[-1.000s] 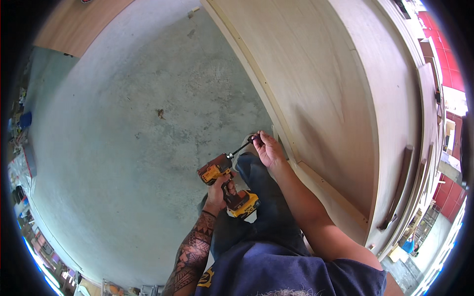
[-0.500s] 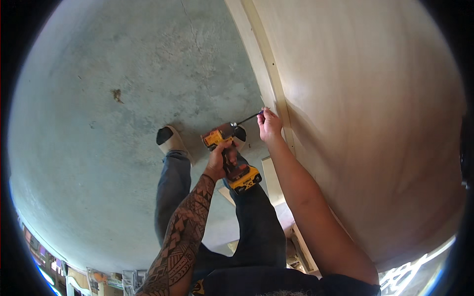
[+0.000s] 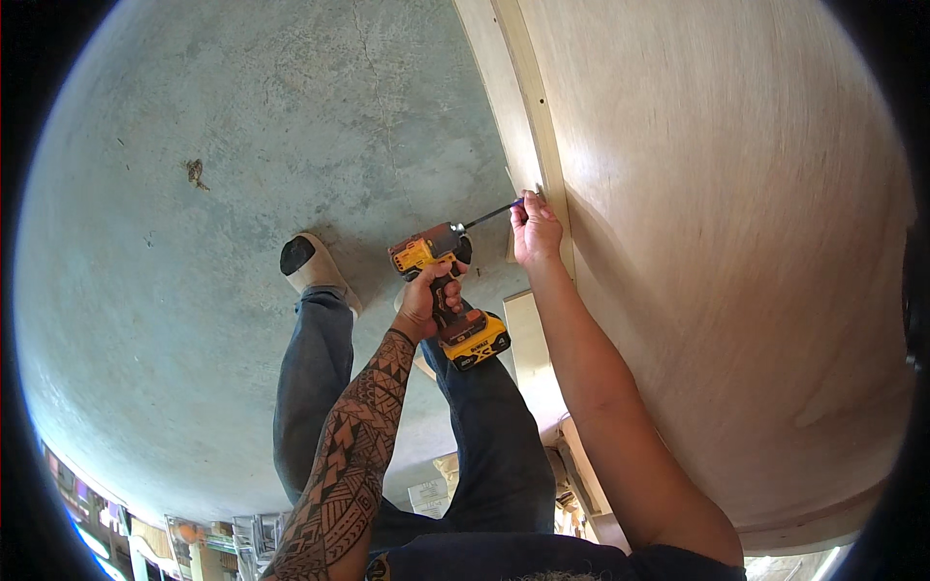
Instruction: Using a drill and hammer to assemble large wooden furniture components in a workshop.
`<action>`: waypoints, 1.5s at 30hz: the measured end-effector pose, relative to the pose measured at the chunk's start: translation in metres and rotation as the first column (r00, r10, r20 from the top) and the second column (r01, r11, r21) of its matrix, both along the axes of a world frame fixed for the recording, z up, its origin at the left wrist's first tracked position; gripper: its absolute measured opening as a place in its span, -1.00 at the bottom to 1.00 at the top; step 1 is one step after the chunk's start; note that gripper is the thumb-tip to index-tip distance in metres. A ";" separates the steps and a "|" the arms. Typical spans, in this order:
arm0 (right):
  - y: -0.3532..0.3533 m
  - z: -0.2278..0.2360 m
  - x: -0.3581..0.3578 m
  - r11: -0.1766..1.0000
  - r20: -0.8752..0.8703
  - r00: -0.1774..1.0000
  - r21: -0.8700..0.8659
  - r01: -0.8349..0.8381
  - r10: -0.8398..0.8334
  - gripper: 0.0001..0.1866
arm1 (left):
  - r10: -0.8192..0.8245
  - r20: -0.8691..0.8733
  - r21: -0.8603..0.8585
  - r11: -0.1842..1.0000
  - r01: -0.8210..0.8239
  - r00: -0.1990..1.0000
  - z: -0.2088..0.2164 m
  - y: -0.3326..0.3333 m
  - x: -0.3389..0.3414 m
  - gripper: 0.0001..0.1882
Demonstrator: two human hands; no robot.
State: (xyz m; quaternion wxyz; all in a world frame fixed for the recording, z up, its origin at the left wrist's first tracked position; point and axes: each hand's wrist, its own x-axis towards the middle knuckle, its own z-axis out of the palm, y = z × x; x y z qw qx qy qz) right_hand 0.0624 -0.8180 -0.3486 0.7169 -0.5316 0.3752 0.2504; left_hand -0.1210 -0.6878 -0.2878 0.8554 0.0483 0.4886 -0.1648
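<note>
A yellow and black cordless impact driver [image 3: 418, 254] is gripped by its handle in my left hand [image 3: 423, 298], with the battery pack toward my knee. From its chuck a long driver bit [image 3: 489, 215] runs up and right to the wooden edge. My right hand [image 3: 537, 232] pinches the bit's dark far end, fingers closed, right beside the wooden strip [image 3: 535, 85]. Something small and pale shows past the fingertips; whether it is a screw is too small to tell. The strip lies along the edge of a large pale wood panel [image 3: 717, 242].
A dark hole [image 3: 542, 101] shows in the strip farther up. My shoe [image 3: 315, 263] stands on the grey concrete floor [image 3: 194, 320]. Below my right forearm is a pale board [image 3: 528, 334]. Shelves with assorted goods [image 3: 208, 542] line the lower left.
The view has shifted slightly, bringing the panel's lower edge into sight. The driver sits a little higher and steadier; both hands keep their holds at the strip.
</note>
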 end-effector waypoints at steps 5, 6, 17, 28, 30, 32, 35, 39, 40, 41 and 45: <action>0.005 0.003 -0.002 0.998 0.002 0.998 -0.022 0.063 -0.063 -0.91 | 0.020 0.022 -0.022 1.000 -0.019 1.000 -0.003 -0.002 -0.003 -0.70; 0.003 0.002 -0.002 0.999 0.000 0.999 0.001 0.051 -0.051 -0.88 | 0.021 0.024 -0.024 1.000 -0.020 0.999 -0.004 -0.003 -0.002 -0.70; -0.054 0.066 -0.068 0.998 -0.006 0.999 -0.033 0.044 -0.044 -0.79 | 0.019 0.024 -0.002 1.000 -0.019 1.000 -0.008 -0.017 -0.003 -0.77; -0.040 0.146 -0.150 0.876 0.204 0.963 -0.412 0.249 -0.177 -0.71 | -0.016 -0.003 0.030 0.999 0.016 1.000 -0.004 -0.024 0.027 -0.76; -0.037 0.144 -0.150 0.870 0.166 0.973 -0.442 0.219 -0.161 -0.72 | -0.012 -0.018 0.028 1.000 0.012 1.000 -0.004 -0.024 0.028 -0.75; -0.036 0.142 -0.149 0.874 0.184 0.974 -0.441 0.204 -0.134 -0.76 | -0.021 -0.007 -0.017 1.000 0.021 1.000 -0.004 -0.022 0.028 -0.71; -0.038 0.152 -0.146 0.884 0.209 0.967 -0.410 0.225 -0.149 -0.82 | -0.050 0.008 -0.054 0.997 0.050 0.999 0.003 -0.011 0.031 -0.66; -0.042 0.169 -0.143 0.946 0.154 0.962 -0.202 0.254 -0.226 -0.88 | 0.020 -0.003 -0.034 0.999 -0.020 1.000 0.036 0.023 0.024 -0.65; -0.046 0.170 -0.140 0.954 0.114 0.960 -0.132 0.270 -0.256 -0.87 | 0.017 -0.003 -0.039 0.999 -0.017 1.000 0.050 0.029 0.019 -0.65; -0.052 0.175 -0.135 0.952 0.115 0.959 -0.135 0.274 -0.260 -0.87 | 0.049 -0.020 0.009 0.999 -0.049 0.999 0.067 0.035 0.012 -0.65; -0.080 0.172 -0.134 0.981 -0.101 0.995 -0.196 -0.002 -0.018 -0.85 | 0.106 -0.061 0.131 0.987 -0.098 0.992 0.135 0.067 -0.019 -0.65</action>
